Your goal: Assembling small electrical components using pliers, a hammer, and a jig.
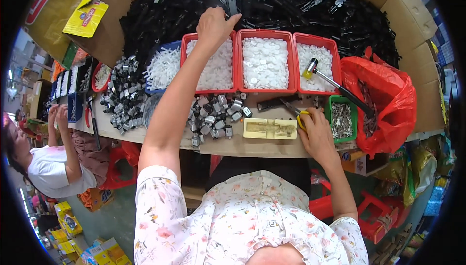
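My left hand (214, 24) reaches far forward over a red tray of small white parts (215, 66), at the edge of a big heap of black plastic strips (272, 3). Its fingers are curled onto one of those black strips. My right hand (316, 131) rests at the table's front edge and grips yellow-handled pliers (297, 112). Just left of it lies a cream rectangular jig block (270, 128). A pile of small grey and black metal pieces (216, 117) sits between my arms.
Two more red trays of white parts (266, 61) stand ahead, with a yellow-headed mallet (325, 78) across the right one. A green tray of metal pins (341, 119) and a red plastic bag (388, 105) are at right. Another person (53, 163) works at left.
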Demonstrator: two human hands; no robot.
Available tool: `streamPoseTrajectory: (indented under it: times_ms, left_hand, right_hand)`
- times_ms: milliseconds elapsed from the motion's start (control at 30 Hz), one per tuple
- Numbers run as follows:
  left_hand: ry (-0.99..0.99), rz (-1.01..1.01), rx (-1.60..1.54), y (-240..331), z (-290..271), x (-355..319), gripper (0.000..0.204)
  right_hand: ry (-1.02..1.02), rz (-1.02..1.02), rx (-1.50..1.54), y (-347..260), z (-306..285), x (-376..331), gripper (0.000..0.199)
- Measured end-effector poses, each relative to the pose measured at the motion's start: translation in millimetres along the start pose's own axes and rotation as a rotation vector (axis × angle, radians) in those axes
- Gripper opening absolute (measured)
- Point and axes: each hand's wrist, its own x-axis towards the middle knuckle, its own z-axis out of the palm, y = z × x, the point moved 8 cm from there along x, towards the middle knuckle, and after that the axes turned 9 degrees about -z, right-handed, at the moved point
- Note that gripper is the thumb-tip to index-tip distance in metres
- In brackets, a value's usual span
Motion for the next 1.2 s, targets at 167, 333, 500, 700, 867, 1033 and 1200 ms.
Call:
streamPoseTrajectory:
  times_ms: [167,333,500,700,867,1033,1200]
  left_hand:
    - [0.005,-0.109,-0.081,-6.2,4.8,3.7,0.034]
    - [0.019,0.03,-0.2,6.5,-30.1,-22.0,0.023]
    - [-0.096,0.175,-0.403,35.7,-65.8,-93.1,0.012]
    - [-0.195,0.347,-0.41,58.4,-76.6,-200.5,0.018]
    - [-0.272,0.389,-0.37,53.7,-57.0,-248.7,0.021]
    - [-0.238,0.391,-0.394,60.5,-64.5,-255.4,0.019]
    - [-0.266,0.336,-0.397,55.3,-70.5,-268.0,0.02]
  right_hand:
    - [0.002,-0.015,-0.004,-0.6,-1.6,-1.9,0.043]
    - [0.072,-0.026,0.049,-3.8,-15.6,1.7,0.042]
    - [0.306,-0.114,0.084,-27.3,-44.8,18.7,0.042]
    - [0.408,-0.193,0.026,-54.3,-39.1,36.6,0.046]
    - [0.225,-0.224,-0.008,-55.2,-8.3,28.8,0.028]
    - [0.155,-0.269,-0.04,-57.7,0.2,16.6,0.021]
    - [0.07,-0.375,-0.11,-61.5,7.6,12.5,0.027]
